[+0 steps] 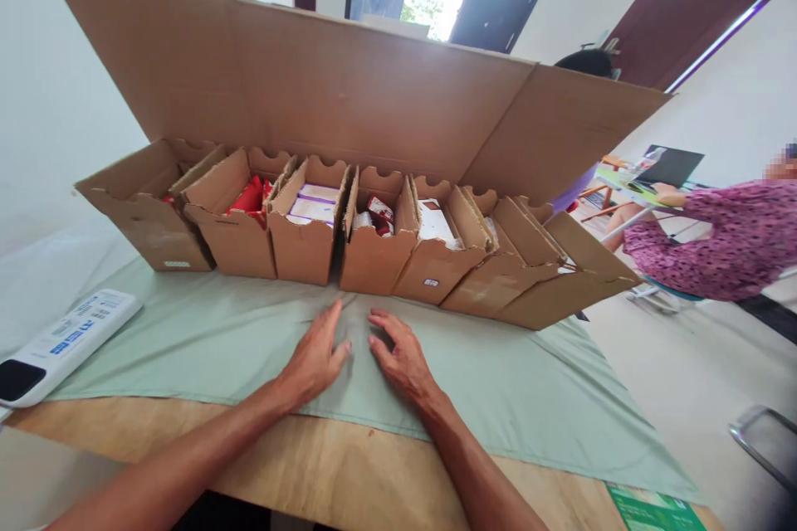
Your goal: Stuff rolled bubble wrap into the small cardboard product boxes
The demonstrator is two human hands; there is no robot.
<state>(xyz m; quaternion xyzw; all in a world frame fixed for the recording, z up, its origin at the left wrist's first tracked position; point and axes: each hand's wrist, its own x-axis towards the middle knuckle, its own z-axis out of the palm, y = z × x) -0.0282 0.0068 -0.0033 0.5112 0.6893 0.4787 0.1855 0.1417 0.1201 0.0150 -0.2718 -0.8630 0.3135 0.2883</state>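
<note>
My left hand [315, 357] and my right hand [398, 357] lie flat, side by side, on a pale green cloth [205, 340] spread over a wooden table [349, 465]. Fingers of both are stretched out and hold nothing. Just beyond the fingertips stands a row of several small open cardboard boxes [367, 253]. Some hold red packets [249, 197], one holds white and purple packs [315, 206], another a white item [434, 224]. A large flat cardboard sheet [324, 91] stands upright behind the row.
A long white device with blue print [66, 340] lies at the left on the cloth edge. A green paper [653, 508] shows at the table's right corner. A person in a purple patterned top [728, 241] sits at the right by a laptop [672, 166].
</note>
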